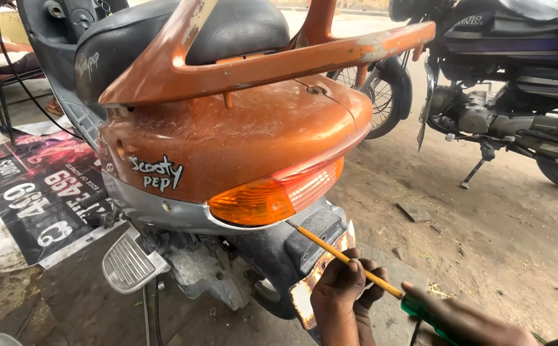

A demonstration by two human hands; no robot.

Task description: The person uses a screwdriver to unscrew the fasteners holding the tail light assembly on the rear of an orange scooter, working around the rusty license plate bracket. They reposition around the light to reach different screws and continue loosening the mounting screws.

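Observation:
An orange scooter's rear (pixel 227 134) fills the view, with an amber and red tail light (pixel 275 195) below its scratched body panel. A screwdriver with a yellow shaft (pixel 330 250) and a green handle (pixel 420 312) points up-left, its tip at the lower edge of the tail light. My left hand (pixel 346 298) is curled around the shaft near its middle, just beside the rusty number plate (pixel 311 288). My right hand (pixel 477 323) grips the green handle at the bottom right edge of the view.
A dark motorcycle (pixel 516 77) stands on its side stand at the right on dirt ground. A printed banner (pixel 22 192) lies on the ground at the left. The scooter's grab rail (pixel 279 61), black seat (pixel 227 29) and silver footrest (pixel 128 263) surround the work spot.

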